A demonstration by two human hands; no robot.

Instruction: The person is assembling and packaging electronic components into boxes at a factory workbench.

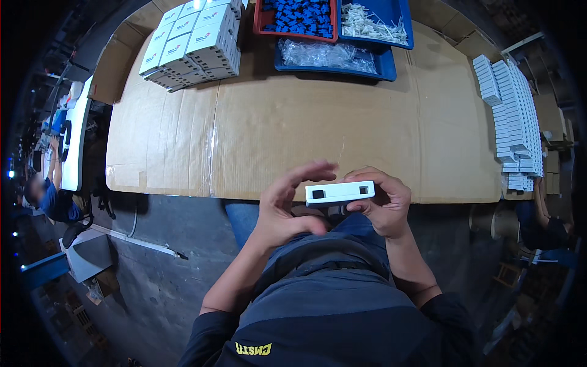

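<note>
1. Both hands are raised just off the near edge of the desk (306, 122), above the person's lap, and share one white rectangular housing (340, 192) with two small square openings on its upper face.
2. Right hand (382, 202): fingers curled around the right end of the housing, closed firmly on it.
3. Left hand (287, 205): partly open, fingers spread; the thumb and fingertips meet the left end of the housing. Whether anything small is pinched beneath it cannot be told from this view.
4. Step in hand, as judged: the housing is being checked or fitted in mid-air. The next move would call for a steady right-hand grip while the left works at the openings.
5. The desk is covered with flat cardboard sheet.
6. At the right edge lie rows of white housings (510, 110) stacked closely.
7. At the far left stand white cartons (192, 43) in a block.
8. At the far edge: a red tray of blue parts (296, 17), a blue tray of white parts (373, 21), and a blue tray of clear bags (327, 55).
</note>
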